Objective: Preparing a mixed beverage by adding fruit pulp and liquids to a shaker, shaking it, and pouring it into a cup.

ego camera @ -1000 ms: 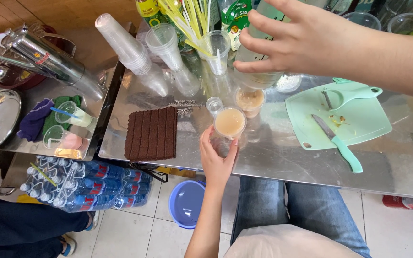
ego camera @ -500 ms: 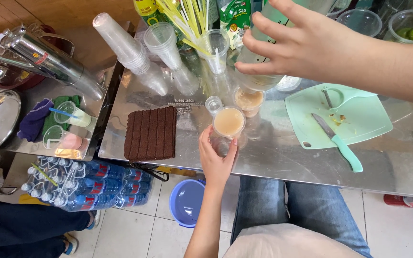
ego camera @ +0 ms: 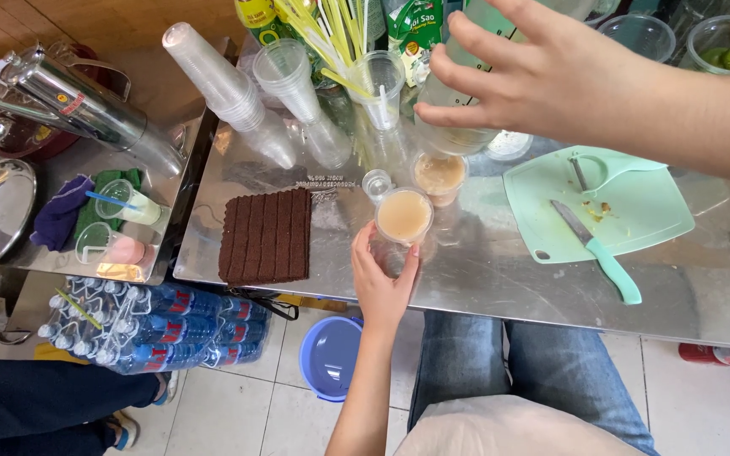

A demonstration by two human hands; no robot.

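Note:
My left hand grips a clear plastic cup of beige milky drink, standing on the steel table near its front edge. A second cup of the same drink stands just behind it, with a tiny clear cup to its left. My right hand hovers above the back of the table with fingers spread, over a clear container that it partly hides. Nothing shows in its grasp.
A brown ribbed mat lies left of the cups. Stacked plastic cups and straws stand behind. A green cutting board with a knife lies at right. A blue bucket and packed water bottles sit on the floor.
My right hand has dipped slightly over the clear container. The left hand and its cup have stayed put.

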